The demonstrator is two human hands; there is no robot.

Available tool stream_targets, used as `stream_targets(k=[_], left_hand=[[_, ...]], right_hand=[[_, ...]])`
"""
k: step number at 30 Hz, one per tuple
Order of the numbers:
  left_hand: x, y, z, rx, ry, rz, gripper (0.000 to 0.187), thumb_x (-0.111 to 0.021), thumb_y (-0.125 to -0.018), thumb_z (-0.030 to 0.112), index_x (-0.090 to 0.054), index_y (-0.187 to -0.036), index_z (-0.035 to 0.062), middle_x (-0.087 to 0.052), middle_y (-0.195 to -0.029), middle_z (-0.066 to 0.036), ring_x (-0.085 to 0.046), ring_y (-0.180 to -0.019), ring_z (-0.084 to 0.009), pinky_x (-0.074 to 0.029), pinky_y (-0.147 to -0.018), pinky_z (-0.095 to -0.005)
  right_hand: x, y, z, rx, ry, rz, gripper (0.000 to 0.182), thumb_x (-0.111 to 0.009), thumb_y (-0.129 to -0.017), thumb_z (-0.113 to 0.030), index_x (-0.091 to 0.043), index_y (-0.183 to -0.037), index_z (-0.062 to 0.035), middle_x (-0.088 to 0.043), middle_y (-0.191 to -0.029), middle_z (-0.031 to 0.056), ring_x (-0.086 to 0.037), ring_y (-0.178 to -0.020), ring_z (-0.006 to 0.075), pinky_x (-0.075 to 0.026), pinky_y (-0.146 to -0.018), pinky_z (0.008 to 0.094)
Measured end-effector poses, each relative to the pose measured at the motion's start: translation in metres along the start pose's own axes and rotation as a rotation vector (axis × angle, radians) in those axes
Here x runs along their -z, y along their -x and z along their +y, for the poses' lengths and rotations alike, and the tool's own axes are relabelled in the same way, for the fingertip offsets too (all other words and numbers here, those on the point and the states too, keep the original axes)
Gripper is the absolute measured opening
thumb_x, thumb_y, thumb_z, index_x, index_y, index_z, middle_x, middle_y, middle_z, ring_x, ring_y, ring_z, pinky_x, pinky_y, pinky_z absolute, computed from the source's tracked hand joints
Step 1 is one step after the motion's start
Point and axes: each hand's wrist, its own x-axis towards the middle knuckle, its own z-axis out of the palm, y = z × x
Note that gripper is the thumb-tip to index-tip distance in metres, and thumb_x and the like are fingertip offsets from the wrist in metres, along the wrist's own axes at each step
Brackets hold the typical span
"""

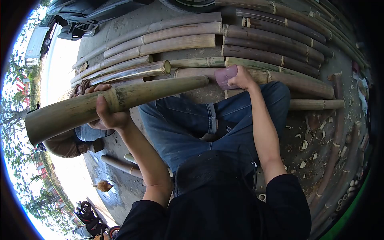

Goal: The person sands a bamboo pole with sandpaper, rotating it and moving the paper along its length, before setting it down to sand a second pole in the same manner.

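A thick, greenish bamboo pole (pixel 156 90) is raised above my lap, its wide end at the left and its far end near the middle. My left hand (pixel 108 114) is closed around it from below, thumb along the near side and fingertips over the top. In my right hand (pixel 241 79) is a folded purple sheet (pixel 225 77), gripped beside the pole's far end, with a small gap between them. Its exact kind I cannot make out.
Cut bamboo poles (pixel 180 32) lie in rows on the ground ahead. Another person (pixel 64 142) is partly hidden behind the raised pole. A chicken (pixel 104 185) stands at the lower left. Bamboo chips (pixel 306 144) litter the right side. A dark vehicle (pixel 100 14) is at the top left.
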Motion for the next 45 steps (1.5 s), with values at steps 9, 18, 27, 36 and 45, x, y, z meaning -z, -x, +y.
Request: stream_targets(k=[9, 18, 27, 36, 45], left_hand=[[0.032, -0.015, -0.021, 0.076, -0.275, 0.393, 0.036, -0.074, -0.078, 0.013, -0.063, -0.104, -0.0097, -0.067, -0.1, -0.017, -0.069, -0.082, -0.0256, -0.062, -0.071, -0.0373], [0.05, -0.012, -0.024, 0.074, -0.278, 0.492, 0.046, -0.074, -0.078, 0.004, -0.054, -0.116, -0.0106, -0.066, -0.106, -0.02, -0.07, -0.084, -0.0285, -0.063, -0.072, -0.0369], [0.061, -0.012, -0.026, 0.146, -0.172, 0.354, 0.037, -0.068, -0.083, 0.006, -0.055, -0.115, -0.0063, -0.063, -0.107, -0.019, -0.067, -0.082, -0.0263, -0.059, -0.07, -0.0355], [0.018, 0.087, -0.055, 0.486, -0.071, -0.096, 0.039, -0.066, -0.085, 0.008, -0.054, -0.121, -0.0009, -0.066, -0.107, -0.015, -0.063, -0.105, -0.0253, -0.047, -0.103, -0.0427], [-0.007, 0.099, -0.036, 0.613, 0.232, -0.013, 0.05, -0.064, -0.078, 0.002, -0.051, -0.126, 0.0006, -0.062, -0.111, -0.014, -0.059, -0.109, -0.0284, -0.042, -0.107, -0.0446]], right_hand=[[-0.08, 0.014, -0.052, -0.046, 0.433, -0.299, 0.117, -0.068, -0.061, -0.002, -0.014, -0.163, -0.0136, -0.072, -0.101, 0.0254, -0.07, -0.099, 0.042, -0.058, -0.09, 0.0442], [-0.085, 0.011, -0.041, -0.018, 0.353, -0.243, 0.117, -0.067, -0.061, -0.002, -0.016, -0.164, -0.0208, -0.073, -0.096, 0.0241, -0.071, -0.097, 0.0428, -0.058, -0.091, 0.046], [-0.076, 0.01, -0.04, 0.026, 0.292, -0.21, 0.106, -0.063, -0.062, -0.001, -0.028, -0.161, -0.0199, -0.071, -0.091, 0.0243, -0.07, -0.091, 0.0438, -0.056, -0.086, 0.0477], [-0.101, 0.018, -0.034, 0.118, 0.357, -0.128, 0.099, -0.064, -0.065, -0.001, -0.034, -0.159, -0.0179, -0.073, -0.102, 0.0232, -0.069, -0.098, 0.0423, -0.056, -0.091, 0.0477], [0.007, 0.098, -0.107, 0.222, -0.066, 0.392, 0.07, -0.069, -0.067, -0.009, -0.062, -0.137, -0.0084, -0.07, -0.096, 0.0159, -0.067, -0.087, 0.0245, -0.052, -0.085, 0.0326]])
